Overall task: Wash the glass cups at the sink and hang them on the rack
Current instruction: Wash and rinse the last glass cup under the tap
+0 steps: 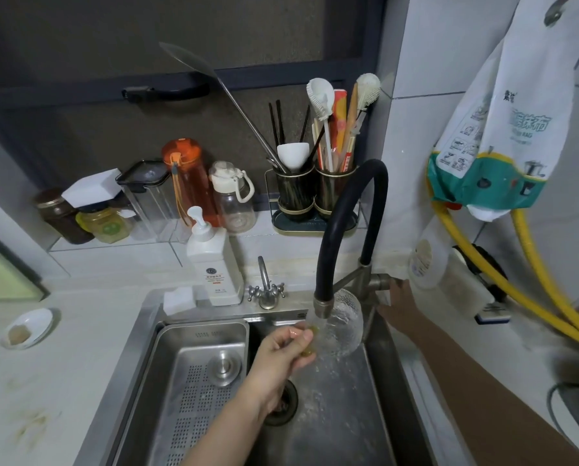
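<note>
Water is running from the black faucet [323, 302] into the textured glass cup [343, 326], which the left hand [286, 354] is gripping by its yellowish handle, tilted under the spout over the sink [335, 415] — apparently rinsing it. The right hand [397, 302] is reaching for the tap lever; its grip is hidden. No hanging rack is showing.

Textured clear glass cup [343, 326] under black gooseneck faucet spout [323, 302], over steel sink [335, 415]. Perforated steel tray [194, 381] in sink, left. White pump bottle [214, 264] far-left on surface [46, 364]. Twin utensil holder [315, 196] on far ledge.
</note>
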The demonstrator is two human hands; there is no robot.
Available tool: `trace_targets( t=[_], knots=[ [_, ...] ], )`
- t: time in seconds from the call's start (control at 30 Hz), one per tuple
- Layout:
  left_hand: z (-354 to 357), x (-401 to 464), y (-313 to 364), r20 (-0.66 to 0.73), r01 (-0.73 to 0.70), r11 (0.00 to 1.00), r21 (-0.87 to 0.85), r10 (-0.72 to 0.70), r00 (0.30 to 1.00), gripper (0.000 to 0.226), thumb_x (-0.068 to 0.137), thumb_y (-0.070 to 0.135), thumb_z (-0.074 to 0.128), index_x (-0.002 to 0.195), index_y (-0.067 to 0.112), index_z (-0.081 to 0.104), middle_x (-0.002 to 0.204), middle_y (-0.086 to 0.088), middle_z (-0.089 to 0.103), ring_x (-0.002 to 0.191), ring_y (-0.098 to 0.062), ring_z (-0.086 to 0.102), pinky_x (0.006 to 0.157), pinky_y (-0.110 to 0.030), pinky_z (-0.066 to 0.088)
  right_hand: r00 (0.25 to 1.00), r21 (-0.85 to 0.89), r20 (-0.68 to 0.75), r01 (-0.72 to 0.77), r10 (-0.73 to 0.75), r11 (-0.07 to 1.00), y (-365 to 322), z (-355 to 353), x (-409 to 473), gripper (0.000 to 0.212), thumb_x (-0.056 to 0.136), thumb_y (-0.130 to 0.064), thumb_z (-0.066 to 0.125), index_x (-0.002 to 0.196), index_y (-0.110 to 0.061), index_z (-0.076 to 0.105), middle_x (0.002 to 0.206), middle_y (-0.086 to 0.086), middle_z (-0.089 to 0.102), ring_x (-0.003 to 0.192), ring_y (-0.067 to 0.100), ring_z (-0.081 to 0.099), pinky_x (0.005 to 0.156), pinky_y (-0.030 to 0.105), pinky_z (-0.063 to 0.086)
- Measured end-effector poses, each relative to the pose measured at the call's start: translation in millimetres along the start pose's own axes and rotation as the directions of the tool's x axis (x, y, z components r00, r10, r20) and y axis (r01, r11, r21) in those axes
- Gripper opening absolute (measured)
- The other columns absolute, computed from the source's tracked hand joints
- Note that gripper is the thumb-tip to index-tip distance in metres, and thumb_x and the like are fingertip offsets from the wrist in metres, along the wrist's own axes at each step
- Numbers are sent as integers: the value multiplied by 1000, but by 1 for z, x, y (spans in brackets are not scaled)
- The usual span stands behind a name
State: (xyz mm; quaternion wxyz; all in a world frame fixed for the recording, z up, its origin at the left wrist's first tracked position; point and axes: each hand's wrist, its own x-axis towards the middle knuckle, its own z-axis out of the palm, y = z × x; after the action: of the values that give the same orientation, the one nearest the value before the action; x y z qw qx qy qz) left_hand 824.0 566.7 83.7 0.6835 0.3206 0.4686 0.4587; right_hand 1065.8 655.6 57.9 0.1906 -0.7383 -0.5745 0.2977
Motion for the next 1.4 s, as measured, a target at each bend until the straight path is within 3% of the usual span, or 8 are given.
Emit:
trace_targets(
  t=[0.33,0.43,0.57,0.73,1.03,1.1,1.23,1.4],
  knots=[
    [-10,-4,-2,-17,31,999,29,-31,999,12,82,11,66,73,5,60,91,-12,66,87,-20,65,84,-35,58,990,140,-72,131,-122,981,21,12,5,49,77,0,64,124,5,49,130,22,41,118,33,42,96,32,38],
    [-11,-8,-1,-42,67,996,50,-65,997,13,87,16,62,78,6,60,86,-12,66,86,-24,65,80,-39,59,989,308,58,111,-135,945,8,19,-25,53,84,-3,59,133,-16,44,122,13,53,111,36,55,84,36,52],
    [-21,-15,-2,-62,131,983,130,-124,990,17,93,25,57,85,10,58,89,-10,67,86,-31,65,78,-48,57,972,612,202,-29,-121,790,-15,45,-89,40,94,-7,51,131,-20,50,128,-2,59,110,9,61,75,14,53],
    [-35,-37,-13,-18,225,952,206,-226,974,22,96,33,50,89,13,54,105,-18,67,77,-29,66,57,-36,60,979,845,150,-53,-140,533,-17,70,-163,81,61,-29,75,134,-35,42,138,-10,48,127,10,47,96,29,46],
    [-48,-79,-34,9,332,912,240,-344,939,28,101,35,39,97,9,49,56,-4,66,53,-30,66,47,-36,55,994,831,108,-88,-4,549,-28,93,-231,83,45,-50,76,121,-32,47,125,1,54,114,23,56,92,44,51],
    [-48,-88,-35,50,308,906,291,-335,941,22,100,29,44,109,10,48,63,-6,68,56,-30,66,45,-34,55,996,821,67,-90,62,564,-32,97,-238,84,49,-51,76,125,-31,45,127,2,51,116,24,53,101,48,45],
    [-48,-101,-38,109,240,870,431,-314,943,46,97,23,51,130,41,26,94,-4,60,59,-19,64,48,-27,53,989,823,24,-102,145,559,-37,104,-248,24,87,-14,64,104,-25,52,111,6,55,95,17,57,85,34,49],
    [-49,-110,-39,189,147,853,501,-274,943,49,96,13,52,141,26,37,126,-6,51,102,-18,55,81,-30,54,962,818,29,-179,271,547,-42,111,-261,50,84,-30,67,129,-23,47,121,6,57,107,24,58,96,47,49]
  ],
)
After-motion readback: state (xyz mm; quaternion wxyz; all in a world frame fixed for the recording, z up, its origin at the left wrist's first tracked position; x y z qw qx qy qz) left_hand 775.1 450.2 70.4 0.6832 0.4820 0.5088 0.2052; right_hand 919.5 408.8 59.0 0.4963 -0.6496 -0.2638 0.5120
